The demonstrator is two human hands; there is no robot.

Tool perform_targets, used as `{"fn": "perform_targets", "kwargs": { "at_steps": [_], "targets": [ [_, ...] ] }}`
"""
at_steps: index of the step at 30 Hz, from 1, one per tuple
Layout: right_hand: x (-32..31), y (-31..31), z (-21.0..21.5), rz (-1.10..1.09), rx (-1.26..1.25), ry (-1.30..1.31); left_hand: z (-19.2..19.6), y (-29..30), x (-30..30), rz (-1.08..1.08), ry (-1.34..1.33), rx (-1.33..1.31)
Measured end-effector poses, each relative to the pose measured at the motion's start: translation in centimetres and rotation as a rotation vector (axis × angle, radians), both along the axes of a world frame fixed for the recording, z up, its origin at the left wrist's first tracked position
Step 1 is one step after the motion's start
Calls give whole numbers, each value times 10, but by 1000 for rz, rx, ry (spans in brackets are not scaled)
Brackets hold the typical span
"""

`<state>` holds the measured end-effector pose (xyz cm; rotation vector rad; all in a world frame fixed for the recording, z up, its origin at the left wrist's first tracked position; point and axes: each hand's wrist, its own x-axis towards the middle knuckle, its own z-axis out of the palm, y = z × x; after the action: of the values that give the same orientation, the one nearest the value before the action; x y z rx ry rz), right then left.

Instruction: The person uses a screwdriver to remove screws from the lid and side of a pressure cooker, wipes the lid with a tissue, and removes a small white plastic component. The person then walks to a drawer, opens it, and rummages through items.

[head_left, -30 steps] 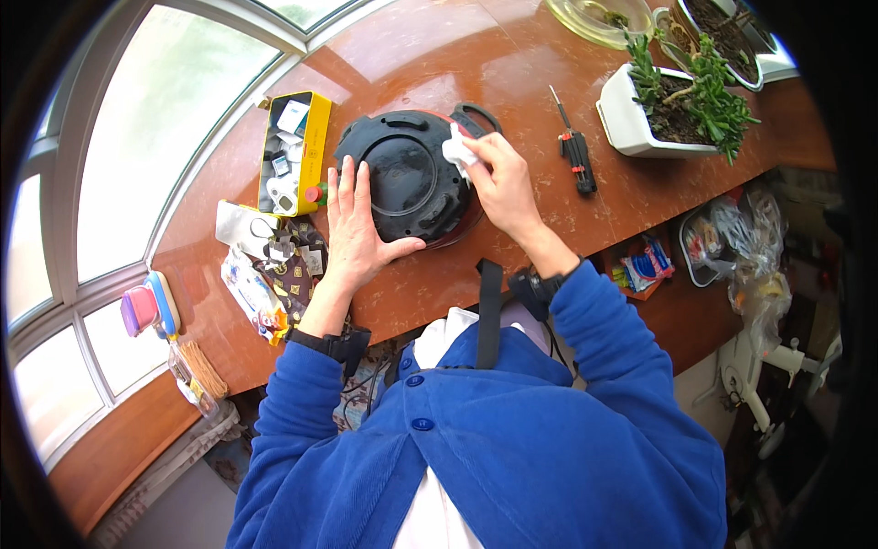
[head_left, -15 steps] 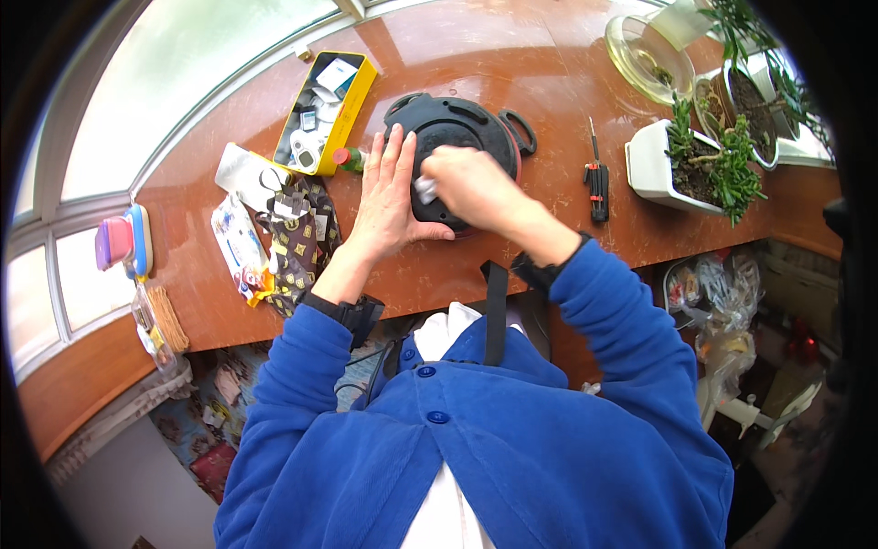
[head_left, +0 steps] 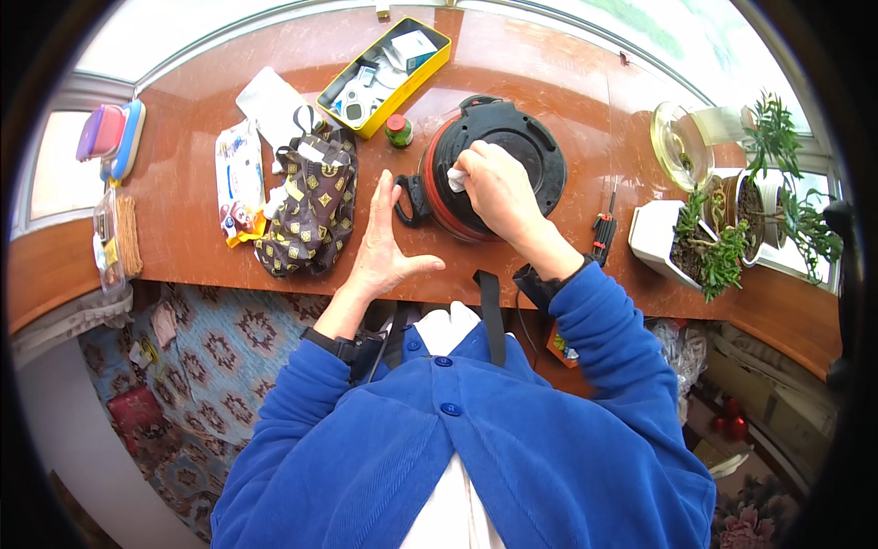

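Observation:
A round red pot [head_left: 543,178] lies on the table with its black underside facing up. Its black loop handle [head_left: 413,202] sticks out on the left side. My right hand [head_left: 498,188] is closed on a white wad of cloth or tissue [head_left: 456,179], pressed against the left part of the black underside. Just left of the handle, my left hand [head_left: 380,252] is open, thumb and fingers spread, holding nothing. It looks apart from the pot or barely beside it. Beyond the left hand stands a small green bottle [head_left: 399,134] with a red cap.
A yellow box [head_left: 422,75] of small items sits behind the bottle. At left lie a brown patterned bag [head_left: 313,206] and a wet-wipes pack [head_left: 240,178]. Right of the pot is a black-and-red screwdriver [head_left: 603,236], then a white planter [head_left: 655,240] and a glass bowl [head_left: 679,146].
My left hand has come off the pot and opened beside it. The pot has turned counterclockwise, its handles now at the left and top. My right hand still presses the wad. The view has shifted.

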<state>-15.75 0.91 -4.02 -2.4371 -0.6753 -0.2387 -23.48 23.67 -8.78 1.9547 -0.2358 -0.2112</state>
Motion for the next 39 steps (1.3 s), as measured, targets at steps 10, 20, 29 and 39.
{"fn": "perform_targets", "kwargs": {
  "at_steps": [10,20,29,39],
  "targets": [
    [-19,1,8,90,-90,74,-5,1,-19,39,98,-51],
    [-26,-66,27,-218,-333,134,-7,4,-20,12,123,-4],
    [-50,-80,25,-330,1248,1058,10,2,-13,72,200,-234],
    [-101,-23,25,-295,934,1140,21,-50,-19,-82,-159,-309]
  ]
}}
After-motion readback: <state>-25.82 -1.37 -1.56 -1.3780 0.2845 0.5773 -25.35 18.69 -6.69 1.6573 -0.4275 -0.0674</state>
